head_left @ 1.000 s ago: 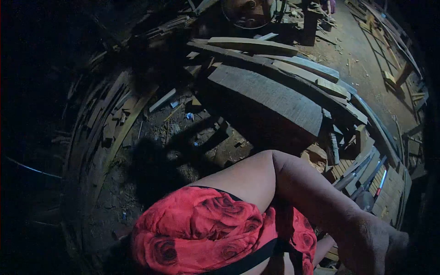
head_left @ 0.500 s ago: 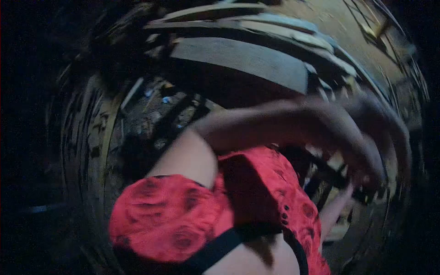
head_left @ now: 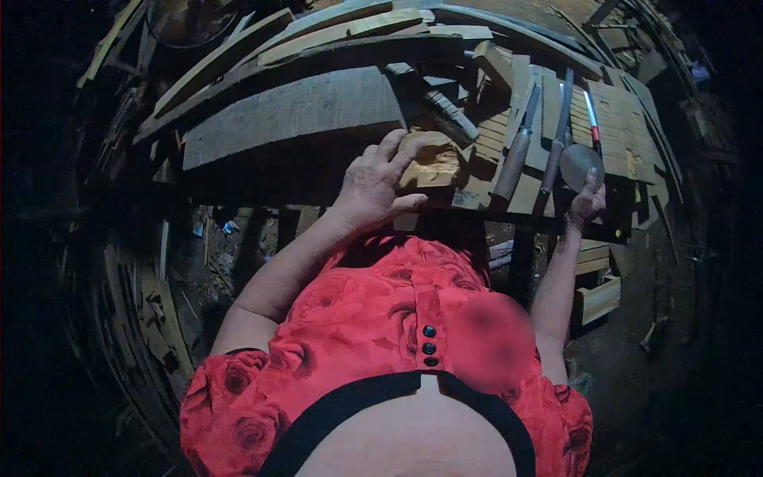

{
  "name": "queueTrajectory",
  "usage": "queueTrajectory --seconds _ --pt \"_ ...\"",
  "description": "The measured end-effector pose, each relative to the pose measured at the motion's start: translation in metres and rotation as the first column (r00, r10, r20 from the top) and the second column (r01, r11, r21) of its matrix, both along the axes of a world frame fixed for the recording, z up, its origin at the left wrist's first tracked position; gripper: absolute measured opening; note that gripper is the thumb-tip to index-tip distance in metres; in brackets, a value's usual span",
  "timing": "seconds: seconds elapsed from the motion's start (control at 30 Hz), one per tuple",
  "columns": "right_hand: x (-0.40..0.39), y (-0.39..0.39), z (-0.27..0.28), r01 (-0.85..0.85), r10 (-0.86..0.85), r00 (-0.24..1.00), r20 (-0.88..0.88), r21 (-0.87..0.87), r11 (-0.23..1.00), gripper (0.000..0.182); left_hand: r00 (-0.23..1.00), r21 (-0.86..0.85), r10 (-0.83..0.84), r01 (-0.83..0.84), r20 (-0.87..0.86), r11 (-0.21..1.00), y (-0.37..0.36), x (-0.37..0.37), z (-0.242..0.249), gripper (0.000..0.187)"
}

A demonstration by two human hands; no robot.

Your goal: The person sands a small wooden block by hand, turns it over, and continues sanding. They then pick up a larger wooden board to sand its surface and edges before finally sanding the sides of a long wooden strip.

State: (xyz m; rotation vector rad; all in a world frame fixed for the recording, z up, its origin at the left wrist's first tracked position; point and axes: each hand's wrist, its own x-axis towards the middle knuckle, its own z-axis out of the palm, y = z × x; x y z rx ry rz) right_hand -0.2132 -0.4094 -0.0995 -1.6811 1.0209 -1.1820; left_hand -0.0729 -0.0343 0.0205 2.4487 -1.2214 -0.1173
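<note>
A rough-carved block of pale yellow wood (head_left: pixel 435 168) sits at the front edge of the bench. My left hand (head_left: pixel 372 181) curls round its left end, fingers over the top and thumb low at the front. Off to the right, my right hand (head_left: pixel 586 205) grips a round grey piece (head_left: pixel 580 165), its thumb across the face and the other fingers mostly hidden. Between the hands lie two chisel-like tools with dark handles, one on the left (head_left: pixel 513 163) and one on the right (head_left: pixel 552 163). A thin red, white and blue tool (head_left: pixel 592 115) points away behind the grey piece.
A wide grey plank (head_left: pixel 294 115) lies left of the block. Several long boards (head_left: pixel 342 36) are stacked along the far side. Slatted wood (head_left: pixel 620 107) lies under the tools. Below the bench at right is a wooden box-like piece (head_left: pixel 598 300); scraps litter the dark floor.
The view has swung and steadied. Both arms, blurred and crossed toward the right before, are now apart, with my left hand at the wood block and my right hand at the round grey piece.
</note>
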Motion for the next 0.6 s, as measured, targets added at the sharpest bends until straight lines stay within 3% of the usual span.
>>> queueTrajectory --seconds 0.17,0.27,0.33,0.47,0.57,0.6 --pt "-0.004 0.002 0.0 0.033 -0.037 0.999 -0.034 -0.119 0.992 0.04 1.0 0.324 0.028 -0.026 -0.002 0.946 -0.029 0.005 0.002 0.097" --pt "-0.005 0.003 -0.001 0.059 -0.069 0.994 -0.087 -0.115 0.992 0.038 0.998 0.427 0.044 -0.019 -0.049 0.904 -0.04 0.008 0.003 0.102" --pt "-0.003 0.008 0.003 -0.017 0.019 0.999 0.036 -0.054 0.998 0.039 1.0 0.392 0.01 -0.01 0.0 0.92 -0.042 0.012 -0.006 0.103" --pt "-0.003 0.01 0.005 0.0 0.0 1.0 -0.004 -0.056 0.998 0.041 1.0 0.351 -0.012 0.017 -0.017 0.936 -0.036 0.016 -0.013 0.106" --pt "-0.005 0.01 0.005 0.0 -0.002 1.0 -0.028 -0.049 0.999 0.038 0.983 0.134 -0.105 0.126 -0.153 0.983 -0.029 0.016 -0.003 0.098" --pt "-0.005 0.01 0.006 0.01 -0.011 1.0 -0.018 -0.046 0.999 0.038 0.983 0.139 -0.113 0.133 -0.144 0.981 -0.034 0.018 0.01 0.098"
